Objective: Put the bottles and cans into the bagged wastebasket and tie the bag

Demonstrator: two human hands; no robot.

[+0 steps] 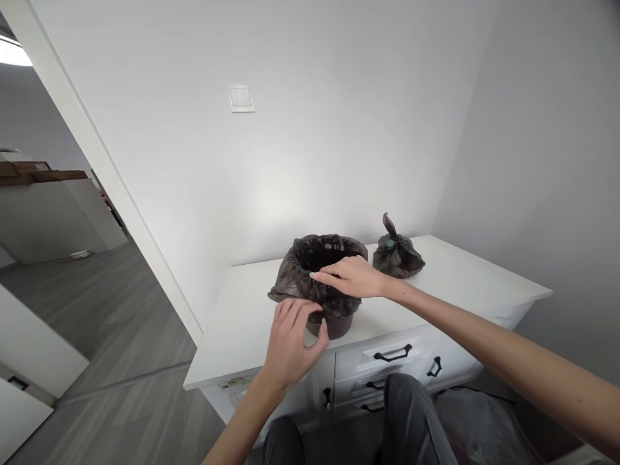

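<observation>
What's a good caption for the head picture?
Left grip and right grip at a lined bin, tied bag beside it.

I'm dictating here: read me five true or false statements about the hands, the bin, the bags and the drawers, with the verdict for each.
1. A dark liner drapes over the rim of the bin. True.
2. The knotted bag hangs from a drawer handle. False: it sits on the white countertop, right of the bin.
3. The right hand is at the liner's opening. True.
4. The left hand's fingers are curled. True.
5. The drawer handles are white. False: they are black.
</observation>
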